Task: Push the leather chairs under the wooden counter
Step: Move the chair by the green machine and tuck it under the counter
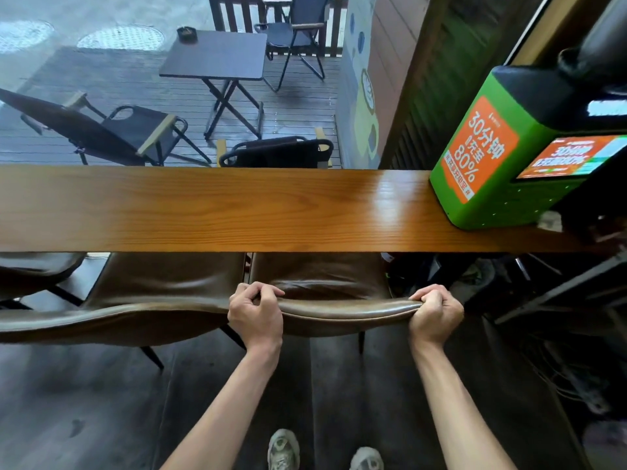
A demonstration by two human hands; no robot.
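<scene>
The top edge of a brown leather chair's backrest (pixel 342 308) is being gripped at both corners, the left hand (pixel 255 313) clamped over one end and the right hand (pixel 436 313) over the other. The hands are being kept wide apart, probably so that the push is delivered squarely and the chair is not being twisted sideways. Just ahead of the knuckles, the seat (pixel 319 274) is already being covered by the near edge of the wooden counter (pixel 220 208), so the chair is judged to be almost fully tucked in. Immediately beside the left hand, a second leather chair (pixel 135 300) is being left parked partly under the same counter. Beyond the right hand, a green kiosk (pixel 488 157) is being supported on the counter top.
</scene>
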